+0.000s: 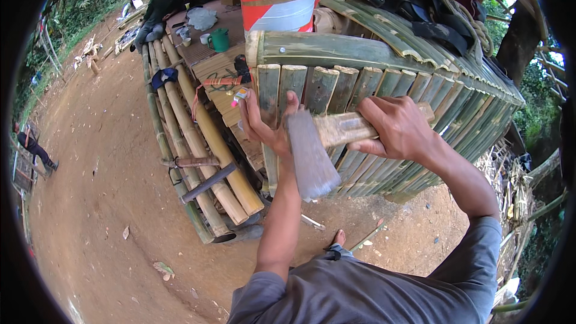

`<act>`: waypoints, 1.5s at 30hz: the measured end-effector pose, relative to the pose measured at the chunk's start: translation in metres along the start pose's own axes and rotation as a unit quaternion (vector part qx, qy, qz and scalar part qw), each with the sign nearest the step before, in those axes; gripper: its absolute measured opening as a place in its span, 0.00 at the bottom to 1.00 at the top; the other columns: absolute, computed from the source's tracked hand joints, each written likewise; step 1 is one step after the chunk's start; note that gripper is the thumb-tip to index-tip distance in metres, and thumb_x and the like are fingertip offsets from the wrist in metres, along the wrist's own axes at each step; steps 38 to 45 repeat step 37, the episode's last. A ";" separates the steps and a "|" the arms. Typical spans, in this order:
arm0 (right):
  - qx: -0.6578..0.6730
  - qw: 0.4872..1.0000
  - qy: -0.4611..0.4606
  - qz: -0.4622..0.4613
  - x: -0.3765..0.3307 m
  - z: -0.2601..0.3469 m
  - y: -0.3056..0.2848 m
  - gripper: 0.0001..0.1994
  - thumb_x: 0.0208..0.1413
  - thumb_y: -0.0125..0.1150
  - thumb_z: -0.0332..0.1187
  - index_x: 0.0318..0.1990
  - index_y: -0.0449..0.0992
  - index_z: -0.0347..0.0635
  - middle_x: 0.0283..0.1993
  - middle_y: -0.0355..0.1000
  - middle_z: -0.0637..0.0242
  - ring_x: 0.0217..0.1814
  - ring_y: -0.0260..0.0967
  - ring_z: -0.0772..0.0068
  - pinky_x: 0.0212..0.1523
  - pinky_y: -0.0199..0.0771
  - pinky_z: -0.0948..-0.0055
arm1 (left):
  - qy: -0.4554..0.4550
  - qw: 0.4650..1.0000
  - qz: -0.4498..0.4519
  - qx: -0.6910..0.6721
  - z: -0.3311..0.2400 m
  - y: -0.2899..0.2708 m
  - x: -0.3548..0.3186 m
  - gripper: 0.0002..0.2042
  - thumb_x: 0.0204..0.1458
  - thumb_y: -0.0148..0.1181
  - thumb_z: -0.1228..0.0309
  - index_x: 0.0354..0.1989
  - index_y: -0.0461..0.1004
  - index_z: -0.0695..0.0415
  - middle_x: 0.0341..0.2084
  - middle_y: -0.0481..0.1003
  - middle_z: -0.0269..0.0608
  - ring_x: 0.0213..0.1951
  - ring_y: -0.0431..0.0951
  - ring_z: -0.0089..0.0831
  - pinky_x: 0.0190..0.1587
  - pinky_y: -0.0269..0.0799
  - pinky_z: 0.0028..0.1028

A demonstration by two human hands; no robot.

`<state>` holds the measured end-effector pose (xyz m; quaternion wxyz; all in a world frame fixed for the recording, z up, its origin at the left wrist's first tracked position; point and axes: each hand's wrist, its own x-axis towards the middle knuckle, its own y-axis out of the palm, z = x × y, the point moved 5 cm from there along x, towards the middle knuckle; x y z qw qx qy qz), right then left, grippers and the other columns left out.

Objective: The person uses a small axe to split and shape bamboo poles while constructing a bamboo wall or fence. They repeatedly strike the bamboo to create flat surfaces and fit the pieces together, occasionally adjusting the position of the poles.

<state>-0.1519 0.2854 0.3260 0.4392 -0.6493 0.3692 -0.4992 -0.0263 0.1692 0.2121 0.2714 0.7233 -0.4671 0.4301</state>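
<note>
Bamboo slats (336, 93) stand side by side at the centre of the frame, under a thick green rail (336, 48). My right hand (399, 126) is closed around the wooden handle of a hammer (312, 156), its grey head hanging low at centre. My left hand (264, 123) presses against one slat, fingers pinching something too small to tell. Long poles (198, 144) lie at left on the dirt (96, 204). A green cup (219, 40) sits on the platform above.

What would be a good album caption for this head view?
Right hand swings a hammer while the left hand steadies a slat on a bamboo fence.
</note>
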 end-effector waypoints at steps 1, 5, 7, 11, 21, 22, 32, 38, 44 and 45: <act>0.002 1.000 -0.023 -0.009 -0.001 0.002 0.000 0.29 0.60 0.54 0.62 0.36 0.66 0.39 0.25 0.68 0.54 0.25 0.70 0.45 0.28 0.71 0.52 | 0.006 1.000 0.002 0.008 -0.001 -0.001 0.000 0.14 0.55 0.66 0.62 0.50 0.80 0.46 0.67 0.58 0.56 0.69 0.51 0.59 0.68 0.46 0.53; -0.032 0.993 0.099 0.062 0.010 -0.008 0.006 0.29 0.58 0.57 0.63 0.35 0.66 0.41 0.23 0.67 0.59 0.23 0.71 0.50 0.26 0.71 0.54 | 0.013 1.000 -0.018 -0.010 -0.001 -0.005 0.004 0.14 0.55 0.67 0.64 0.50 0.80 0.43 0.67 0.59 0.53 0.69 0.53 0.58 0.67 0.48 0.52; -0.028 0.998 0.044 0.036 0.001 0.000 0.003 0.30 0.58 0.57 0.63 0.35 0.66 0.40 0.23 0.67 0.59 0.23 0.71 0.50 0.26 0.70 0.55 | 0.011 0.999 -0.031 0.019 0.004 0.002 0.000 0.13 0.54 0.68 0.65 0.49 0.80 0.42 0.66 0.61 0.50 0.68 0.54 0.57 0.66 0.50 0.51; -0.046 0.999 -0.008 0.026 -0.005 0.005 -0.001 0.30 0.58 0.56 0.64 0.35 0.66 0.39 0.24 0.67 0.58 0.23 0.69 0.51 0.26 0.70 0.55 | 0.096 0.987 -0.101 0.074 0.015 0.017 -0.005 0.15 0.54 0.70 0.64 0.50 0.79 0.38 0.66 0.63 0.48 0.66 0.61 0.54 0.64 0.54 0.51; 0.215 0.959 0.172 -0.066 -0.082 0.012 0.060 0.35 0.64 0.39 0.68 0.35 0.66 0.38 0.18 0.59 0.62 0.18 0.66 0.60 0.21 0.66 0.60 | 0.036 0.984 -0.079 -0.154 0.010 0.015 -0.008 0.19 0.68 0.42 0.62 0.58 0.72 0.59 0.66 0.58 0.59 0.66 0.60 0.54 0.67 0.53 0.49; 0.265 0.942 0.187 -0.081 -0.089 0.019 0.072 0.35 0.64 0.38 0.68 0.35 0.66 0.37 0.18 0.59 0.62 0.18 0.65 0.63 0.21 0.65 0.62 | 0.027 0.979 -0.095 -0.180 0.014 0.010 -0.007 0.20 0.68 0.39 0.63 0.59 0.69 0.63 0.65 0.58 0.60 0.67 0.60 0.53 0.67 0.54 0.48; 0.516 0.774 0.347 -0.118 -0.182 0.065 0.144 0.35 0.65 0.35 0.68 0.35 0.65 0.39 0.21 0.56 0.75 0.19 0.50 0.84 0.19 0.49 0.77 | -0.140 0.853 -0.265 -0.427 0.039 0.014 -0.018 0.27 0.71 0.29 0.56 0.60 0.58 0.72 0.53 0.68 0.63 0.59 0.72 0.53 0.67 0.64 0.51; 0.540 0.732 0.400 -0.114 -0.226 0.071 0.159 0.35 0.64 0.37 0.69 0.34 0.65 0.39 0.18 0.54 0.76 0.17 0.49 0.84 0.17 0.47 0.79 | -0.223 0.788 -0.361 -0.446 0.049 -0.014 -0.016 0.33 0.68 0.31 0.43 0.60 0.59 0.66 0.47 0.72 0.56 0.53 0.76 0.57 0.59 0.73 0.50; 0.540 0.732 0.400 -0.114 -0.226 0.071 0.159 0.35 0.64 0.37 0.69 0.34 0.65 0.39 0.18 0.54 0.76 0.17 0.49 0.84 0.17 0.47 0.79 | -0.223 0.788 -0.361 -0.446 0.049 -0.014 -0.016 0.33 0.68 0.31 0.43 0.60 0.59 0.66 0.47 0.72 0.56 0.53 0.76 0.57 0.59 0.73 0.50; 0.540 0.732 0.400 -0.114 -0.226 0.071 0.159 0.35 0.64 0.37 0.69 0.34 0.65 0.39 0.18 0.54 0.76 0.17 0.49 0.84 0.17 0.47 0.79 | -0.223 0.788 -0.361 -0.446 0.049 -0.014 -0.016 0.33 0.68 0.31 0.43 0.60 0.59 0.66 0.47 0.72 0.56 0.53 0.76 0.57 0.59 0.73 0.50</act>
